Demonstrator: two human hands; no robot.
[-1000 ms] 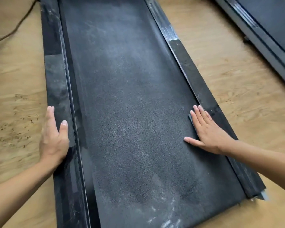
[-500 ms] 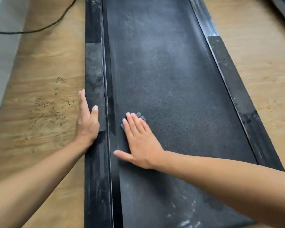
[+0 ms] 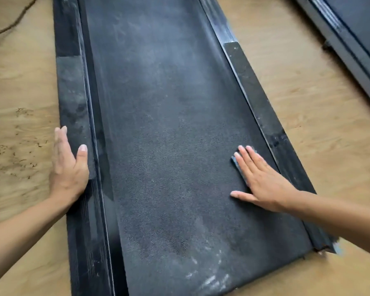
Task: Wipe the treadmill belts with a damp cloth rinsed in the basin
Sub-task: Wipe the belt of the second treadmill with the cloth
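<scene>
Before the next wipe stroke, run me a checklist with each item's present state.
1. Right hand flat on the cloth: ok.
2. Cloth on the belt, beside the right rail: ok.
3. Left hand braced on the left rail: ok.
4. Belt free of dust: not ok, white streaks at the near end.
5. Cloth damp enough: cannot tell.

Soft even light, slight motion blur
</scene>
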